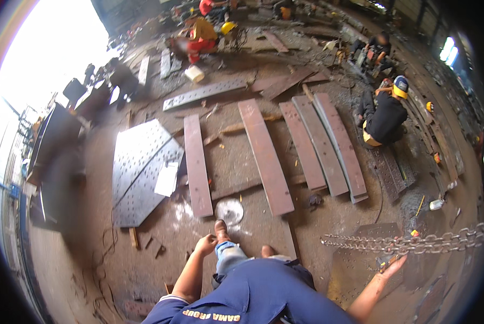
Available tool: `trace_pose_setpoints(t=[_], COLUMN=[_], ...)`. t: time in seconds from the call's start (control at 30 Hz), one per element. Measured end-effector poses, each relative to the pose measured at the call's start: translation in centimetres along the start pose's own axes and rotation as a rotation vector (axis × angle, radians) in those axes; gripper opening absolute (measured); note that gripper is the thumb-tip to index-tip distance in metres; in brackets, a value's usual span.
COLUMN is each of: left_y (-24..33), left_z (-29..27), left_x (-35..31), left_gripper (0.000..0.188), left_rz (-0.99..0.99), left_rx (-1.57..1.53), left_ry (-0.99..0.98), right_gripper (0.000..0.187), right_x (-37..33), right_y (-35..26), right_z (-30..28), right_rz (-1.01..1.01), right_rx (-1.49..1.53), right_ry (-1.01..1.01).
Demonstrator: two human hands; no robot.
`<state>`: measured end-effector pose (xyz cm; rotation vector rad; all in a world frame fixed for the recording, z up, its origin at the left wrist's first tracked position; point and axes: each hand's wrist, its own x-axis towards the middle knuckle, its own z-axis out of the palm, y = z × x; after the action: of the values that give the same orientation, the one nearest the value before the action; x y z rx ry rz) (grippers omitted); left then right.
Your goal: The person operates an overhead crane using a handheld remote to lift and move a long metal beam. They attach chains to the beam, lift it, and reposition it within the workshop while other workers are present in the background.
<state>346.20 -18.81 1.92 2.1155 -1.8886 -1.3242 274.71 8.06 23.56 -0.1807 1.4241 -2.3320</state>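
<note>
My left hand (205,245) hangs beside my left leg, its fingers loosely curled in and nothing visible in them. My right hand (395,265) is out to the right, its fingers around a small dark thing with yellow parts (383,264) whose kind I cannot make out. Heavy steel chains (409,244) run across just above that hand; whether the fingers touch them is unclear. Under the chains lies a dark steel plate (355,270) with small holes. Ahead of my boots, long reddish-brown steel plates (266,156) and a narrower one (197,167) rest on timbers.
Drilled grey plates (144,173) with white papers (167,179) on them lie at left. A round light disc (229,211) is by my boot. A person in a cap (385,116) crouches at right; another in red (201,40) bends at the back. Cables (109,243) trail at left.
</note>
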Motion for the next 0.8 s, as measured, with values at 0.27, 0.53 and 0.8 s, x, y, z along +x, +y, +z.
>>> trace_pose_setpoints(t=[0.27,0.53,0.8], left_y=[7.9,-23.3,-30.2], left_z=[-12.4,-24.2,-38.8], left_x=[14.9,19.1,24.5], left_gripper=[0.039,0.053,0.050], left_rz=[0.310,-0.089,-0.606], left_rx=[-0.119,0.515,0.167], left_ry=[-0.045,-0.405,0.072], right_gripper=[0.055,0.067,0.067], right_x=[-6.3,-10.0,-9.8], right_y=[4.4,11.2,16.8], right_z=[11.9,23.6,34.1], right_rz=[-0.121,-0.213,-0.137], right_rx=[-0.007,0.011,0.043], right_ry=[0.162,0.304,0.246])
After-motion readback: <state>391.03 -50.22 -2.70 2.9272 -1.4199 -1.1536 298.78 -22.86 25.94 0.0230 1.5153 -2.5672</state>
